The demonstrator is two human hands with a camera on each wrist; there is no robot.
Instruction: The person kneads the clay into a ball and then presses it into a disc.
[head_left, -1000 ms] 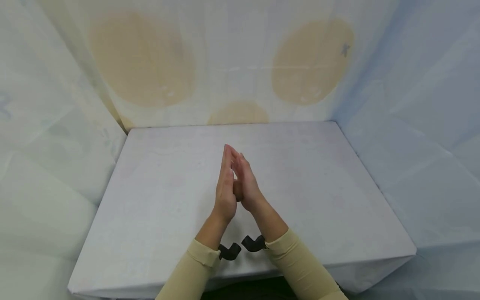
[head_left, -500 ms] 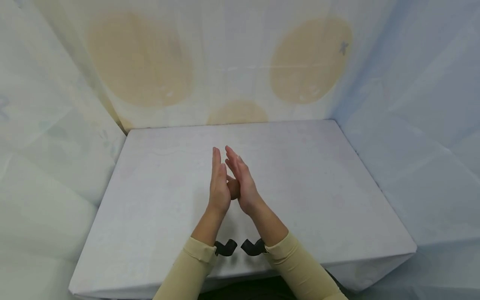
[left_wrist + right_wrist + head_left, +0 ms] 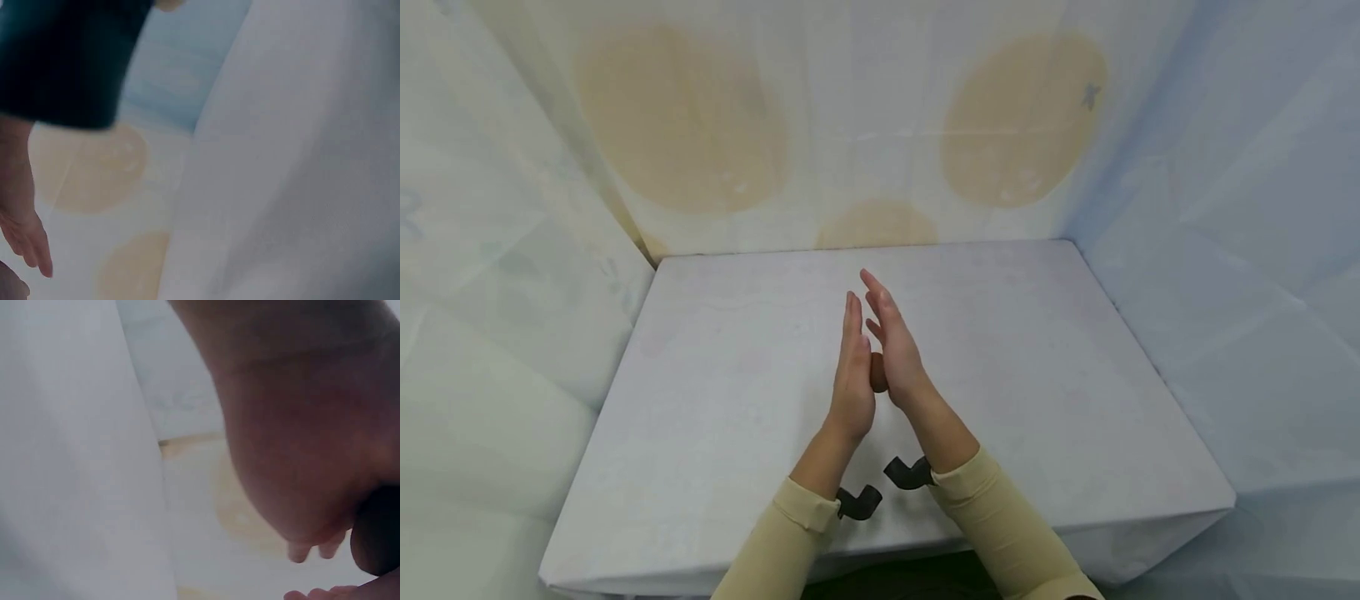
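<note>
While the left hand (image 3: 852, 379) and right hand (image 3: 894, 350) press a small brown ball (image 3: 877, 373) between flat palms above the surface (image 3: 1037, 400), fingers straight, neither grip clenched, rolling seems underway, needing steady pressure.

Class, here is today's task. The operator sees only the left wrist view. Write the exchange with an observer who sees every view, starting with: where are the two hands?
Observer: The left hand and right hand stand palm to palm over the white table, near its middle.
Operator: Is anything between them?
Observer: Yes, a small brown lump sits pressed between the palms.
Operator: Are the hands curled round it?
Observer: No, both are held flat, and the right reaches a little farther forward.
</note>
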